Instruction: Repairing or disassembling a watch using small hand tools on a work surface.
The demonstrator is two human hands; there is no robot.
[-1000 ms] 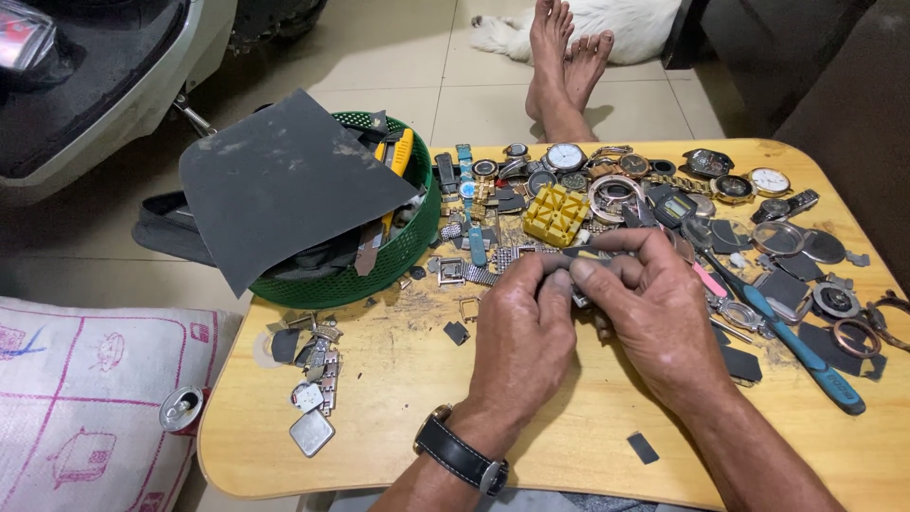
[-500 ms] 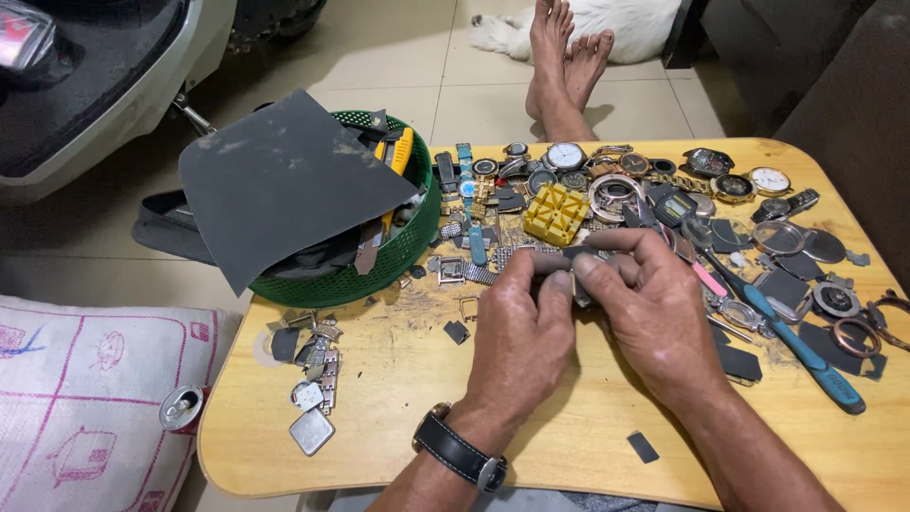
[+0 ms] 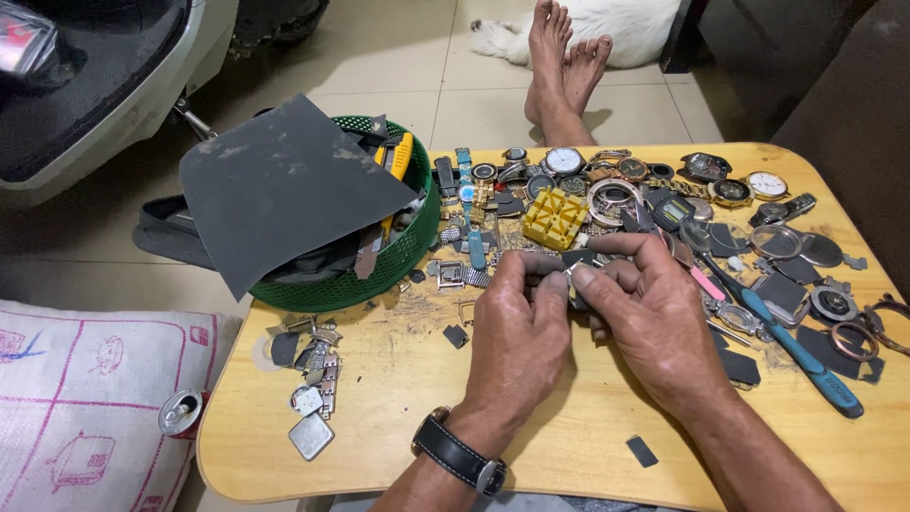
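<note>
Left hand [image 3: 517, 327] and right hand [image 3: 654, 318] pressed together, both pinching small metal watch part [image 3: 572, 275] just in front of yellow case holder [image 3: 555, 217]. Risk: part slips, drops among watch scraps nearby; sharp edge could nick fingertips.

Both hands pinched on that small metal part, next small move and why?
Probably keep the left hand steady and let the right hand work the small metal part. Both grips meet on it just above the table, and it is too small to show its state.

Pale tiled floor [image 3: 379, 57], dark sofa [image 3: 834, 85]
</note>
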